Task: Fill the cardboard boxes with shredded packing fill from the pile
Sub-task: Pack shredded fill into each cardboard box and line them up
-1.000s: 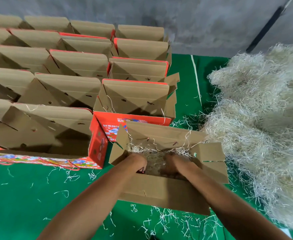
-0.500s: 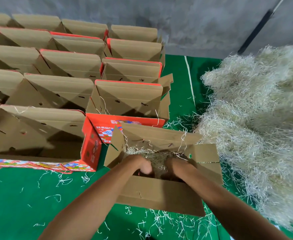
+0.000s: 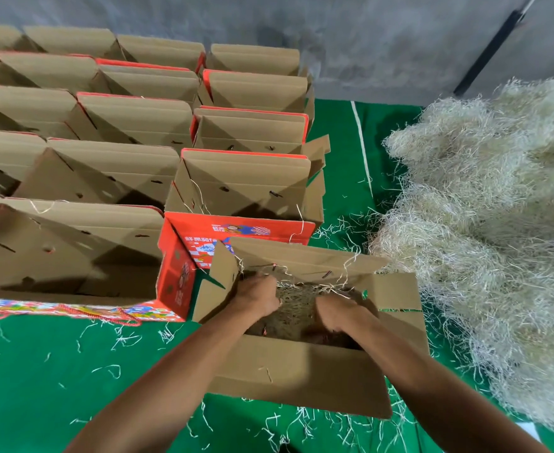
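Observation:
An open brown cardboard box stands on the green cloth in front of me, its flaps spread out. Shredded packing fill lies inside it, with strands hanging over the back flap. My left hand is in the box's left half, its fingers curled into the fill. In the right half my right hand has its fingers bent down into the fill, their tips hidden. The big pale pile of shredded fill is heaped just right of the box.
Rows of open red-and-brown boxes fill the left and back; the nearest one looks empty. Loose strands litter the green cloth. A grey wall closes the far side, with a dark bar leaning at the top right.
Both hands stay inside the box; they have drawn slightly apart, showing more fill between them. My view has shifted a little.

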A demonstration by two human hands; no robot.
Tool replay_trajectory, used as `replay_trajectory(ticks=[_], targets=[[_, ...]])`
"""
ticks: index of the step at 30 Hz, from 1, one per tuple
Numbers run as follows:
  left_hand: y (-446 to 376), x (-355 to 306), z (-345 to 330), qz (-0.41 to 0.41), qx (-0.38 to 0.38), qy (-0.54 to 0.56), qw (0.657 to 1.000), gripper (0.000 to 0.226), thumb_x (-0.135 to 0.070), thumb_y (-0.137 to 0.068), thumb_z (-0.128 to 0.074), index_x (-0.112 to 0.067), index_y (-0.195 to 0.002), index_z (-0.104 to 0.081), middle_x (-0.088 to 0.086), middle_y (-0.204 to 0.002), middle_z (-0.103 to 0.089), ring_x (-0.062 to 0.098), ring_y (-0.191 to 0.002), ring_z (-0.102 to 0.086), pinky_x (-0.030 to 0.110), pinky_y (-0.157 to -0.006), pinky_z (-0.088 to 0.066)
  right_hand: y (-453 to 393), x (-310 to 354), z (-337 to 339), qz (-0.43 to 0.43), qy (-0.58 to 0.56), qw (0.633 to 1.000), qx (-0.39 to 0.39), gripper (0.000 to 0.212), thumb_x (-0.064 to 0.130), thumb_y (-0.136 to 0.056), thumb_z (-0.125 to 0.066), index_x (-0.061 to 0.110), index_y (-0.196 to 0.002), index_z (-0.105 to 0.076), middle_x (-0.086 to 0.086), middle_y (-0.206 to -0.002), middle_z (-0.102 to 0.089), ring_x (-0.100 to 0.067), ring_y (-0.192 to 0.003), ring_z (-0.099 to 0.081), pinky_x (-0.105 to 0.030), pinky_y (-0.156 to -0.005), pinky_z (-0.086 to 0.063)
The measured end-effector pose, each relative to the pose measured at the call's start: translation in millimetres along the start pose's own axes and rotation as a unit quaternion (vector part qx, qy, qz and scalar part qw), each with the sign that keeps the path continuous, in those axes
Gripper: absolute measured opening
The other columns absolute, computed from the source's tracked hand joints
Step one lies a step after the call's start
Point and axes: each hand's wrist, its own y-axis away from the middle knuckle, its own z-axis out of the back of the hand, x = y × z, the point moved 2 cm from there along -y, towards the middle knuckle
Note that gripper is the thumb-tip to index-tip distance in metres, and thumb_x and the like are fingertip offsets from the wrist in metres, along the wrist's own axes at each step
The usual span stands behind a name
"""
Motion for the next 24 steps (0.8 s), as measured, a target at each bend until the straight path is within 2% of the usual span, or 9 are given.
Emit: replay_trajectory(ticks=[2, 4, 7, 9, 11, 14, 18, 22, 24], targets=[[-2, 4, -5, 0.011, 0.018, -0.062, 0.998, 0.03, -0.025, -0.085, -0.066, -0.015, -0.113, -0.064, 0.01, -0.126, -0.063, 0.03, -0.118, -0.058, 0.036, -0.092, -0.049, -4, 0, 2, -0.009, 0.02, 0.995, -0.097, 0.032, 0.003, -0.088, -0.064, 0.006, -0.12, -0.064, -0.014, -0.123, -0.066, -0.028, -0.107, -0.065, -0.038, -0.092, -0.054], [-3, 7, -14, 0.008, 0.101, -0.141, 0.985, 0.053, -0.023, -0.087, -0.064, -0.013, -0.137, -0.051, 0.012, -0.144, -0.049, 0.031, -0.133, -0.044, 0.04, -0.109, -0.04, -5, -6, -1, -0.007, 0.042, 0.993, -0.112, 0.049, 0.005, -0.092, -0.059, 0.01, -0.14, -0.052, -0.012, -0.145, -0.049, -0.03, -0.133, -0.048, -0.043, -0.113, -0.037], [-1, 5, -17, 0.006, 0.135, -0.179, 0.975, 0.056, -0.017, -0.091, -0.058, -0.009, -0.144, -0.043, 0.014, -0.148, -0.046, 0.03, -0.137, -0.042, 0.042, -0.113, -0.035, -1, -12, -5, -0.014, 0.086, 0.993, -0.076, 0.066, 0.007, -0.095, -0.053, 0.012, -0.156, -0.027, -0.013, -0.159, -0.029, -0.03, -0.147, -0.03, -0.044, -0.121, -0.017], [-1, 2, -10, 0.01, 0.066, -0.113, 0.991, 0.036, -0.017, -0.088, -0.061, -0.013, -0.124, -0.061, 0.01, -0.13, -0.063, 0.029, -0.121, -0.058, 0.037, -0.095, -0.048, -1, -10, -2, -0.024, 0.08, 0.995, -0.063, 0.06, 0.004, -0.093, -0.058, 0.01, -0.15, -0.039, -0.014, -0.154, -0.039, -0.031, -0.141, -0.039, -0.045, -0.118, -0.028], [5, -1, 2, 0.004, -0.003, -0.031, 0.999, 0.017, -0.021, -0.086, -0.064, -0.018, -0.102, -0.065, 0.004, -0.108, -0.069, 0.026, -0.102, -0.065, 0.031, -0.073, -0.046, -2, -3, 6, -0.005, 0.056, 0.992, -0.114, 0.039, 0.002, -0.09, -0.062, 0.009, -0.129, -0.06, -0.013, -0.134, -0.059, -0.029, -0.122, -0.058, -0.044, -0.105, -0.046], [11, -3, -1, -0.015, 0.094, 0.032, 0.995, 0.009, -0.017, -0.084, -0.054, -0.017, -0.09, -0.06, 0.007, -0.091, -0.065, 0.026, -0.084, -0.062, 0.028, -0.061, -0.042, -4, 8, 7, 0.027, -0.039, 0.994, -0.101, 0.028, 0.009, -0.096, -0.056, 0.01, -0.123, -0.061, -0.01, -0.113, -0.067, -0.028, -0.105, -0.064, -0.037, -0.086, -0.052], [19, -6, -20, -0.005, 0.243, -0.065, 0.968, 0.029, -0.005, -0.097, -0.051, 0.006, -0.122, -0.061, 0.021, -0.113, -0.065, 0.032, -0.108, -0.062, 0.042, -0.096, -0.048, -1, 21, -15, 0.076, -0.137, 0.98, 0.123, 0.036, 0.021, -0.103, -0.054, 0.015, -0.137, -0.061, -0.003, -0.138, -0.06, -0.024, -0.122, -0.059, -0.034, -0.101, -0.047], [24, -6, -10, -0.007, 0.191, -0.004, 0.982, 0.027, -0.004, -0.092, -0.055, 0.001, -0.117, -0.066, 0.02, -0.096, -0.067, 0.029, -0.096, -0.065, 0.034, -0.076, -0.046, -2, 11, -8, 0.037, -0.104, 0.993, 0.026, 0.03, 0.01, -0.102, -0.051, 0.005, -0.13, -0.062, -0.011, -0.132, -0.063, -0.026, -0.116, -0.061, -0.034, -0.1, -0.049], [23, -1, -3, 0.009, 0.144, 0.01, 0.99, 0.022, -0.008, -0.093, -0.053, -0.004, -0.111, -0.065, 0.016, -0.107, -0.069, 0.029, -0.1, -0.066, 0.03, -0.074, -0.043, -1, 5, -1, 0.014, -0.102, 0.992, -0.07, 0.026, 0.005, -0.1, -0.048, 0.003, -0.123, -0.061, -0.015, -0.122, -0.065, -0.028, -0.111, -0.062, -0.034, -0.094, -0.049]])
